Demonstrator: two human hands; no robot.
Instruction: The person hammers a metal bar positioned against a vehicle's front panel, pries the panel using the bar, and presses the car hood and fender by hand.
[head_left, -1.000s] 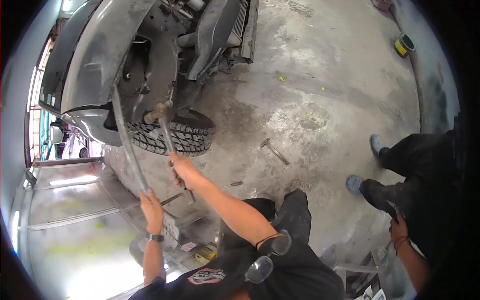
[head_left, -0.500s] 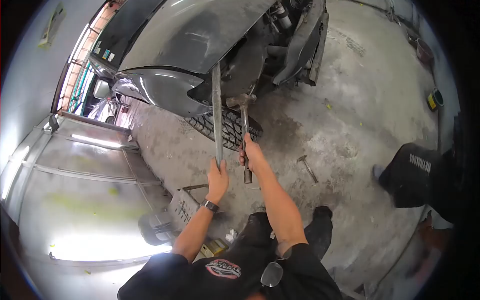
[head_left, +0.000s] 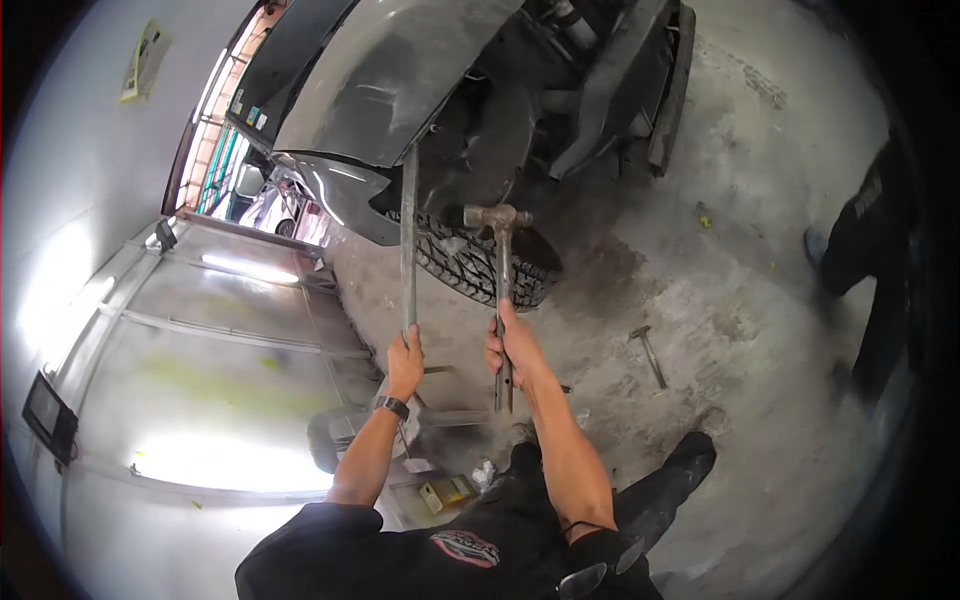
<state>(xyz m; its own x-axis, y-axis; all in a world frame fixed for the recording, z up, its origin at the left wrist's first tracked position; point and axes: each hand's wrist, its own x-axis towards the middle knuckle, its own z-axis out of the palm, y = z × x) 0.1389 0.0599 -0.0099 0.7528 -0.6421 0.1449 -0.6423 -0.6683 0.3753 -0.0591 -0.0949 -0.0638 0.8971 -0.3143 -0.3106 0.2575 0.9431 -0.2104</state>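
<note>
Left hand [head_left: 405,365]: closing round a long, flat-faced metal bar [head_left: 409,240], its far end seemingly meeting the scuffed grey body panel [head_left: 365,95], though contact is showing poorly. Right hand [head_left: 520,345]: gripping, fingers curled, the handle of a blunt-headed, worn metal hammer [head_left: 498,216], held upright beside the bar. Chunky-treaded black tyre [head_left: 470,262]: sitting beyond both. Smaller hammer [head_left: 652,358]: lying on stained concrete floor [head_left: 600,330]. Black shirt [head_left: 380,560]: bearing an oval red-and-white logo [head_left: 466,548], lettering blurring.
</note>
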